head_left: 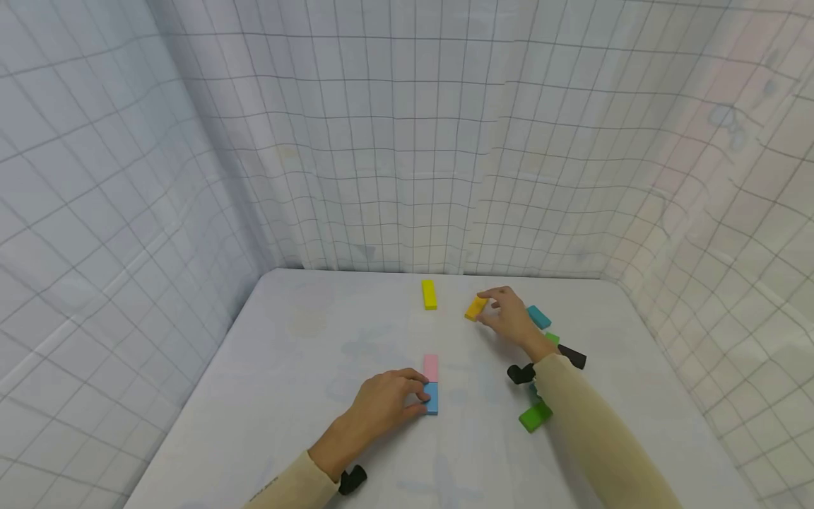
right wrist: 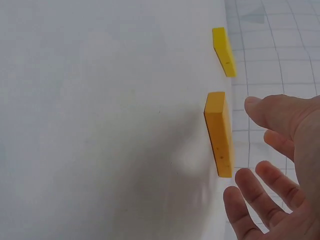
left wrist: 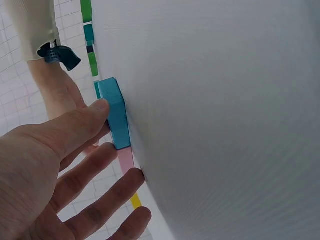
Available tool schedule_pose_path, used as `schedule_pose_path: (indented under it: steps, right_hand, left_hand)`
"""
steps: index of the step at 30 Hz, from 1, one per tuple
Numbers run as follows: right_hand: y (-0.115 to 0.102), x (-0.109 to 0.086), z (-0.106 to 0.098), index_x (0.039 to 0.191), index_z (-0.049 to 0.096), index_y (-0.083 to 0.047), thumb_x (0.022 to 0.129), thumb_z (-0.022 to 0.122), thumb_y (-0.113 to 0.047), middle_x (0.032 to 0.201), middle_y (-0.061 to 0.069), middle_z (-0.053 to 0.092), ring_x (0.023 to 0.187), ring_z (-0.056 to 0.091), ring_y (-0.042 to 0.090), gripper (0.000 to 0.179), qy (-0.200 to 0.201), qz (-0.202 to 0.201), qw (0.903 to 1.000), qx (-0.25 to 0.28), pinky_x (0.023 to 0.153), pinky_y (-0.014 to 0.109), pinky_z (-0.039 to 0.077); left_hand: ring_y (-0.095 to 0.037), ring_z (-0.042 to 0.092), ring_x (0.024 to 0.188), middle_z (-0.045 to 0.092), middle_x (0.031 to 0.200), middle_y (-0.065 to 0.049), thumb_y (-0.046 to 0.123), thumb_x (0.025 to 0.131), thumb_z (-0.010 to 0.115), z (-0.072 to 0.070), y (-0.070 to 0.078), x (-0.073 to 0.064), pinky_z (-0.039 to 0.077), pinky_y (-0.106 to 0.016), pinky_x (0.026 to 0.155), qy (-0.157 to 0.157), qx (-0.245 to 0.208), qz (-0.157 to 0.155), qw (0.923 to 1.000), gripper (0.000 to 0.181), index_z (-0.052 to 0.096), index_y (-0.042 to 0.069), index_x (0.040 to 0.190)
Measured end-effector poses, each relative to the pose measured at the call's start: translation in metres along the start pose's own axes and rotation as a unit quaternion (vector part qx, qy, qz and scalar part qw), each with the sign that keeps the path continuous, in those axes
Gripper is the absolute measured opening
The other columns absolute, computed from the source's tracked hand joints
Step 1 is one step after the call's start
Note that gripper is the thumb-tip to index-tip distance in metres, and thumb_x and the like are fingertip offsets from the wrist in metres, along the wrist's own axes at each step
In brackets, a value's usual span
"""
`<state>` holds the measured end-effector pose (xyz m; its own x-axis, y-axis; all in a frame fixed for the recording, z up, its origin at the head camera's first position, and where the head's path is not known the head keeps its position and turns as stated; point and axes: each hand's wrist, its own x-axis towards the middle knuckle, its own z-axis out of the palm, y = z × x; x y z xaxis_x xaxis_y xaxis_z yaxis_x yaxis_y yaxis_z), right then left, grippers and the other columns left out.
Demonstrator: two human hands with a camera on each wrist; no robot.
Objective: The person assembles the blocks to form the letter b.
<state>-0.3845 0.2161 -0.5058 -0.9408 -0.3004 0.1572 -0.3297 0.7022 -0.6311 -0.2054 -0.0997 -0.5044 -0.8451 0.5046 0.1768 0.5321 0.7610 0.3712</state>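
Observation:
My left hand point(head_left: 388, 399) is at a blue block point(head_left: 432, 404), which lies flat, end to end with a pink block point(head_left: 431, 366). The thumb touches the blue block's point(left wrist: 117, 115) upper edge in the left wrist view, and the fingers spread loosely along its side. No finger shows on the block's far side in the head view. My right hand point(head_left: 509, 317) hovers around an orange block point(head_left: 474, 309), thumb and fingers spread. In the right wrist view a gap separates the orange block point(right wrist: 217, 132) from the fingers.
A yellow block point(head_left: 429, 294) lies near the table's back edge. Right of and under my right arm lie a teal block point(head_left: 538, 317), green blocks point(head_left: 534, 417) and a black piece point(head_left: 572, 356). Grid-patterned curtains point(head_left: 407, 141) surround the white table point(head_left: 305, 353).

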Motion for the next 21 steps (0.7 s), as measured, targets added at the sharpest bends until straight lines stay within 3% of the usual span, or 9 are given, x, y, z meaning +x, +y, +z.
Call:
schedule_pose_path:
  steps: [9, 21]
  right_hand:
    - [0.014, 0.009, 0.002, 0.168, 0.059, -0.006, 0.108, 0.086, -0.025, 0.174, 0.031, 0.048, 0.142, 0.067, 0.048, 0.068, -0.031, 0.052, 0.9977, -0.03, 0.121, 0.064, 0.06]
    - [0.012, 0.019, 0.005, 0.165, 0.062, -0.003, 0.105, 0.088, -0.025, 0.175, 0.033, 0.05, 0.141, 0.067, 0.05, 0.07, -0.051, 0.037, 0.997, -0.044, 0.124, 0.065, 0.057]
  left_hand:
    - [-0.022, 0.085, 0.121, 0.085, 0.138, 0.005, 0.026, 0.097, 0.098, 0.001, -0.001, 0.0, 0.073, -0.043, 0.096, -0.013, -0.009, -0.006, 0.9999, 0.013, 0.094, 0.021, 0.108]
    - [-0.021, 0.085, 0.119, 0.085, 0.137, 0.007, 0.027, 0.096, 0.099, -0.002, -0.001, 0.001, 0.073, -0.041, 0.094, -0.015, -0.004, -0.007, 0.9999, 0.012, 0.094, 0.022, 0.107]
